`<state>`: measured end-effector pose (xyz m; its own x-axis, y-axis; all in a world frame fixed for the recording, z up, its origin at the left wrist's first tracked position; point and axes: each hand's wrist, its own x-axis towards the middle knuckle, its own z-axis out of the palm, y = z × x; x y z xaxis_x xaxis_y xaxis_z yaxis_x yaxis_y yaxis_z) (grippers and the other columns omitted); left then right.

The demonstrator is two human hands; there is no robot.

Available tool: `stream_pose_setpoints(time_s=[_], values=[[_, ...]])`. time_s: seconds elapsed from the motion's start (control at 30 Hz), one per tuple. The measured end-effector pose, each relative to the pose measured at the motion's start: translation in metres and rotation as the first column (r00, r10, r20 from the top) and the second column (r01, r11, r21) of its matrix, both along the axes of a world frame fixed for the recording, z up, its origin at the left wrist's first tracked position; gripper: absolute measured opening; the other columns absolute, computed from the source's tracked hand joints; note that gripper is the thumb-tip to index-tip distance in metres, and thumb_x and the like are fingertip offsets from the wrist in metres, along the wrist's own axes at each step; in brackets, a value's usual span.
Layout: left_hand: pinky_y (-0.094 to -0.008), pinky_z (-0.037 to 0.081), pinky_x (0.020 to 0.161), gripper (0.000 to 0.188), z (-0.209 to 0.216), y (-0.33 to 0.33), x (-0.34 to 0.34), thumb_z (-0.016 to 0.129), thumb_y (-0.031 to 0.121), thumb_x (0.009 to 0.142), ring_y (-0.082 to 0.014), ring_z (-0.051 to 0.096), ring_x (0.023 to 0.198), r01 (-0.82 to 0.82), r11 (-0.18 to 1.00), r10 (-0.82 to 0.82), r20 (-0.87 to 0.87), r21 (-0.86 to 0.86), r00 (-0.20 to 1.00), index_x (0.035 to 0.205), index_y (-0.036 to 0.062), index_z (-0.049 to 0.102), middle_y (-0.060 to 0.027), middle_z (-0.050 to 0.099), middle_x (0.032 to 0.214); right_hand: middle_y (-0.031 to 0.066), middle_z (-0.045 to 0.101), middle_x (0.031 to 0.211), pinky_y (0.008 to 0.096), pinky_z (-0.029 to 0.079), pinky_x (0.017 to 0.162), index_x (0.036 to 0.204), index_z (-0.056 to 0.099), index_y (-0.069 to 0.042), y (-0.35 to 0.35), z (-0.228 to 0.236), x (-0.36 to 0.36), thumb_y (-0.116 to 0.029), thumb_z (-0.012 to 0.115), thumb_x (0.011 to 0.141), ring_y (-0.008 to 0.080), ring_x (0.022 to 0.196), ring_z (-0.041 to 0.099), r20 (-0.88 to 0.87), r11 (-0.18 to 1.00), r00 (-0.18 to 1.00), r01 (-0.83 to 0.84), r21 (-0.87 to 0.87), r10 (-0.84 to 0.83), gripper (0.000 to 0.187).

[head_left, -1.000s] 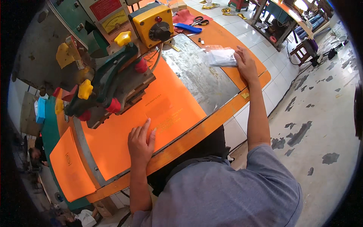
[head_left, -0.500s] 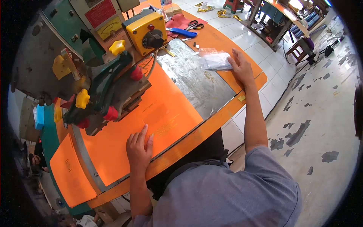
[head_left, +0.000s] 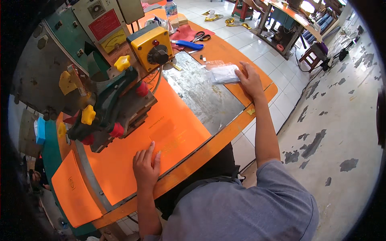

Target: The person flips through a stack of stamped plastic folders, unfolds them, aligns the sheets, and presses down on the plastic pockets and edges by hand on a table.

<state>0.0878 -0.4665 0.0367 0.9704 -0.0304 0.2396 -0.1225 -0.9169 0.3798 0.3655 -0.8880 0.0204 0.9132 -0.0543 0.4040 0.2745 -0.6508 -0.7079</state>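
Observation:
My left hand (head_left: pixel 146 164) lies on a large orange sheet (head_left: pixel 177 120) with its fingers stretched out. The sheet has small gold print near my fingertips and runs under a press head (head_left: pixel 128 120) with red and yellow knobs. Over on the right, my right hand (head_left: pixel 250 81) is open at the edge of a clear plastic packet (head_left: pixel 224 74) with something white inside. Its thumb touches or nearly touches the packet; I cannot tell which. The packet rests partly on a bare metal plate (head_left: pixel 201 92) beside the sheet.
A yellow control box (head_left: pixel 149 47) with a black dial stands beyond the sheet. Farther back are scissors (head_left: pixel 201 37), a blue-handled cutter (head_left: pixel 187 44), a red cloth (head_left: pixel 187 33) and a bottle (head_left: pixel 171 9). More orange sheets (head_left: pixel 74 193) lie at the left edge.
The whole view has shifted slightly, bringing the bottle more into sight. Both hands keep nearly the same places on the sheet and by the packet.

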Motion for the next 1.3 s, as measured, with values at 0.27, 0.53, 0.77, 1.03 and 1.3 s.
stream_pose_setpoints(time_s=[0.27, 0.53, 0.77, 1.03, 1.3], values=[[-0.0447, 0.051, 0.088, 0.044, -0.004, 0.001, 0.000, 0.069, 0.019, 0.097, -0.0331, 0.062, 0.092, 0.009, 1.000, -0.008, 0.041, -0.010, 0.999, 0.138, 0.0025, 0.066, -0.0136, 0.066, 0.095, 0.0293, 0.056, 0.146, 0.0452, 0.052, 0.110, 0.141, 0.059, 0.000, -0.001, 0.002, -0.001, -0.034, 0.069, 0.099, 0.0402, 0.133, 0.059, -0.002, 0.999, 1.000, -0.006, -0.048, 0.006, 0.055], [-0.0443, 0.050, 0.088, 0.044, -0.002, 0.000, 0.000, 0.068, 0.019, 0.098, -0.0320, 0.061, 0.090, 0.002, 1.000, -0.002, 0.028, -0.004, 1.000, 0.139, 0.0038, 0.066, -0.0130, 0.065, 0.092, 0.0305, 0.055, 0.147, 0.0451, 0.051, 0.110, 0.142, 0.058, -0.002, 0.002, 0.001, -0.002, -0.035, 0.068, 0.100, 0.0406, 0.134, 0.058, 0.001, 1.000, 1.000, 0.004, -0.001, -0.004, 0.055], [-0.0442, 0.050, 0.087, 0.043, -0.003, -0.001, 0.001, 0.068, 0.021, 0.099, -0.0319, 0.060, 0.089, 0.011, 1.000, -0.010, 0.070, -0.015, 0.997, 0.139, 0.0049, 0.067, -0.0128, 0.063, 0.090, 0.0312, 0.054, 0.147, 0.0455, 0.051, 0.111, 0.142, 0.058, -0.002, -0.002, 0.000, -0.001, -0.038, 0.067, 0.100, 0.0401, 0.134, 0.058, -0.027, 1.000, 1.000, 0.010, 0.004, -0.010, 0.056], [-0.0462, 0.049, 0.085, 0.043, 0.002, -0.003, 0.000, 0.068, 0.021, 0.100, -0.0324, 0.059, 0.089, 0.002, 1.000, -0.002, 0.031, -0.016, 1.000, 0.138, 0.0039, 0.065, -0.0140, 0.062, 0.091, 0.0295, 0.056, 0.146, 0.0448, 0.051, 0.112, 0.141, 0.059, 0.000, -0.005, -0.004, 0.002, -0.034, 0.068, 0.100, 0.0398, 0.139, 0.054, 0.004, 1.000, 1.000, 0.012, -0.027, -0.011, 0.054], [-0.0449, 0.051, 0.089, 0.042, 0.001, -0.004, 0.001, 0.068, 0.020, 0.099, -0.0321, 0.062, 0.093, 0.006, 1.000, -0.005, 0.066, -0.013, 0.998, 0.139, 0.0056, 0.067, -0.0126, 0.065, 0.093, 0.0248, 0.059, 0.142, 0.0438, 0.053, 0.110, 0.140, 0.059, 0.001, 0.001, 0.009, -0.005, -0.030, 0.069, 0.100, 0.0369, 0.134, 0.058, 0.006, 0.999, 1.000, -0.023, 0.037, 0.023, 0.052]])
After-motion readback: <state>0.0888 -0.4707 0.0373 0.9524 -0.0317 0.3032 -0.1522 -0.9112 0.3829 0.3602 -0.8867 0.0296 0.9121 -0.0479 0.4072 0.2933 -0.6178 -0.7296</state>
